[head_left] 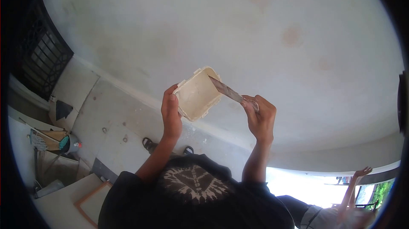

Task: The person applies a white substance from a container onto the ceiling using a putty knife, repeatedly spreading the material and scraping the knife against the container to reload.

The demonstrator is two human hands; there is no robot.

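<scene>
My left hand [171, 116] grips the side of a cream, square plastic container [197, 94] smeared with pale paste and holds it up in front of a white plastered wall [264, 28]. In my right hand [260, 118] is a putty knife [228, 91] by its handle. Its flat, stained blade reaches into the container's open top. The two hands are about a hand's width apart. My black printed shirt [194, 195] fills the bottom of the view, and my sandalled feet [149, 144] show just past it.
A dark metal window grille [42, 58] is at the left. Below it a teal bucket [68, 143] and a broom [40, 140] sit on the grey floor, with a wood-framed board [91, 201] nearer. Another person's raised arm [357, 183] shows at the bottom right.
</scene>
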